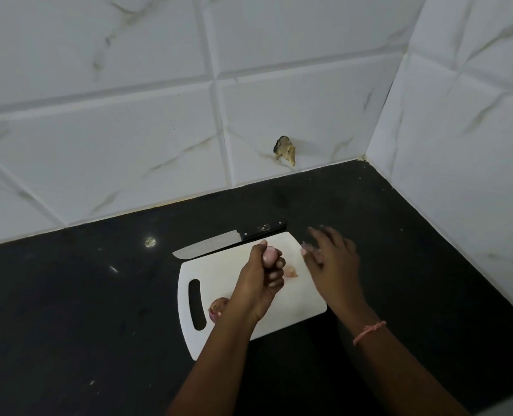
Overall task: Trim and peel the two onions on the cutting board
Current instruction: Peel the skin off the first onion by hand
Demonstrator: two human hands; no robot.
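Note:
A white cutting board (297,298) lies on the black counter. My left hand (262,276) grips a pale, peeled onion (270,256) above the board. A second onion (217,307), still in reddish skin, sits on the board near the handle slot, partly hidden by my left wrist. A scrap of onion skin (291,272) lies on the board. My right hand (331,255) hovers over the board's right edge, blurred, fingers spread and holding nothing. A knife (219,243) with a black handle lies along the board's far edge, no hand on it.
The black counter (84,310) runs to white tiled walls at the back and right, forming a corner. A chipped hole (285,150) marks the back wall. A pink thread band (369,331) circles my right wrist.

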